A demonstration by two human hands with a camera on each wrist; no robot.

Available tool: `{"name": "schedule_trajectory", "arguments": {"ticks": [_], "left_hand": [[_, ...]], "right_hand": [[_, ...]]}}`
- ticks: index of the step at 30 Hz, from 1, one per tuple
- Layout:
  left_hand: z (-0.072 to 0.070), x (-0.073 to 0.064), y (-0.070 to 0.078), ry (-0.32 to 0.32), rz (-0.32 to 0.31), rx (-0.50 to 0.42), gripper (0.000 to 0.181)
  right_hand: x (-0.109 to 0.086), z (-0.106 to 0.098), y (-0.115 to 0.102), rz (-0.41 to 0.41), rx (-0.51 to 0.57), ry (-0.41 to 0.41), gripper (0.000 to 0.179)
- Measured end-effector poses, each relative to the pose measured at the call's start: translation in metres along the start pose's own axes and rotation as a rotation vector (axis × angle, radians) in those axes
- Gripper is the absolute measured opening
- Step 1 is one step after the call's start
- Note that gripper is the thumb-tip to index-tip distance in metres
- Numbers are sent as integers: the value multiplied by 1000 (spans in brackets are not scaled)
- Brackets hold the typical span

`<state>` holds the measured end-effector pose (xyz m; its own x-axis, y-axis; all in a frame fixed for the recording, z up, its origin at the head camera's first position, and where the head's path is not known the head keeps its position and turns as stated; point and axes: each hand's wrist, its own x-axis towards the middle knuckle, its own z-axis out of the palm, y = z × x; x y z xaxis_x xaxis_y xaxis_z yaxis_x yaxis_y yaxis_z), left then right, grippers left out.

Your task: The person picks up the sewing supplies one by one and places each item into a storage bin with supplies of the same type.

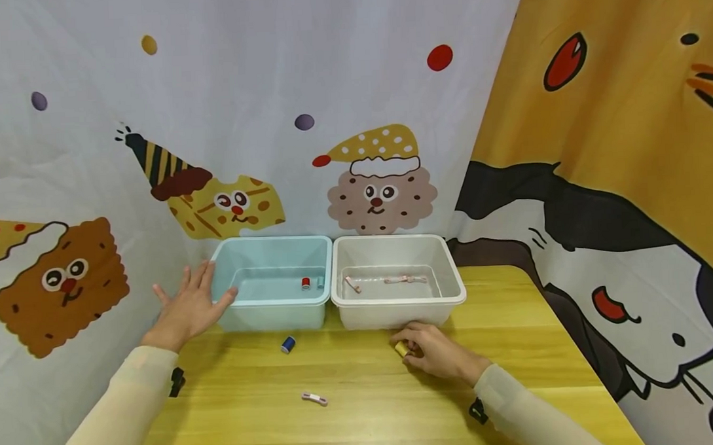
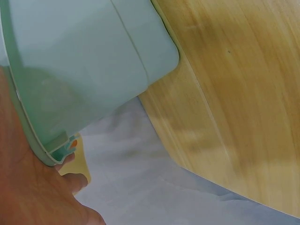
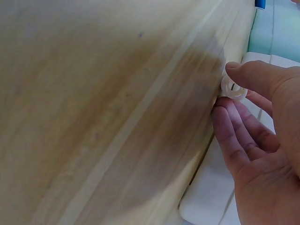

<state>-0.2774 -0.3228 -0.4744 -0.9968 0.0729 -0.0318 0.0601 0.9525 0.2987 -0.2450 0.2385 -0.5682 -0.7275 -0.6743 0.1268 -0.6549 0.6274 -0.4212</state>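
My right hand (image 1: 434, 354) pinches a yellow thread spool (image 1: 401, 348) between thumb and fingers, low over the table in front of the white bin (image 1: 397, 313). In the right wrist view the spool's pale round end (image 3: 233, 89) shows between the thumb and fingertips. My left hand (image 1: 188, 310) lies with fingers spread against the left rim of the light blue bin (image 1: 271, 315). A red spool (image 1: 305, 284) and a light blue spool (image 1: 320, 283) lie inside that bin. On the table, a dark blue thread spool (image 1: 288, 345) lies in front of it.
A small white and mauve strip-like piece (image 1: 314, 399) lies nearer the front of the wooden table (image 1: 364, 428). Inside the white bin are pinkish strip-like pieces (image 1: 406, 280). Both bins stand side by side against a printed curtain (image 1: 257, 88).
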Motion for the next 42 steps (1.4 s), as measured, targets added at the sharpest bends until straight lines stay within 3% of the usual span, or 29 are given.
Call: {"name": "schedule_trajectory", "arguments": {"ticks": [26, 42], "left_hand": [[3, 1, -3, 8, -4, 6, 120], [1, -1, 0, 19, -3, 8, 118]], "right_hand": [[0, 3, -4, -69, 25, 39, 37], [1, 6, -5, -34, 46, 24, 36]]}}
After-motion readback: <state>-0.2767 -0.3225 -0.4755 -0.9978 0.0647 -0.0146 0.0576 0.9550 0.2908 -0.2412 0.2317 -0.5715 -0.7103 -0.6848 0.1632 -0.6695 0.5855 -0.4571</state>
